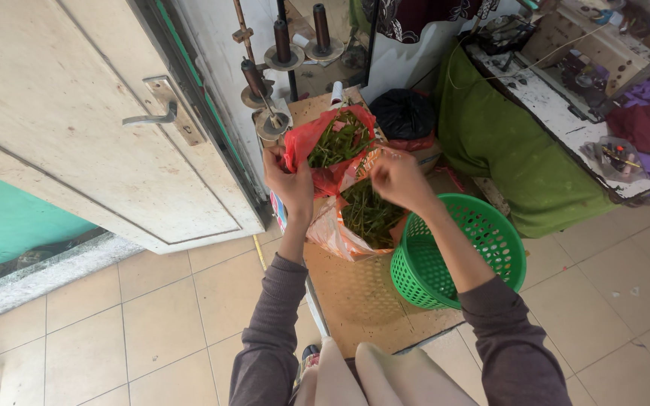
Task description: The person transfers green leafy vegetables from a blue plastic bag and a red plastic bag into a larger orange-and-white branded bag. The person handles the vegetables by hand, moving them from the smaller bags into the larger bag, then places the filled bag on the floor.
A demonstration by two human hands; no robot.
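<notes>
Head view, looking down on a low wooden worktop (pixel 362 301). The left hand (pixel 289 180) has its grip closed on the edge of a red plastic bag (pixel 311 139) of green beans (pixel 338 141), holding the bag raised and its mouth open toward the camera. The right hand (pixel 398 179), fingers pinched together, works at the rim of an orange plastic bag (pixel 332 229) of the same greens (pixel 369 212); whether it grips the film or a bean cannot be told. The orange bag lies directly below and just beside the red one, between both hands, its long axis running away from the person. A green plastic basket (pixel 490 240) stands touching it on the right, nearer the right hand. A cream door (pixel 99 120) stands to the left.
</notes>
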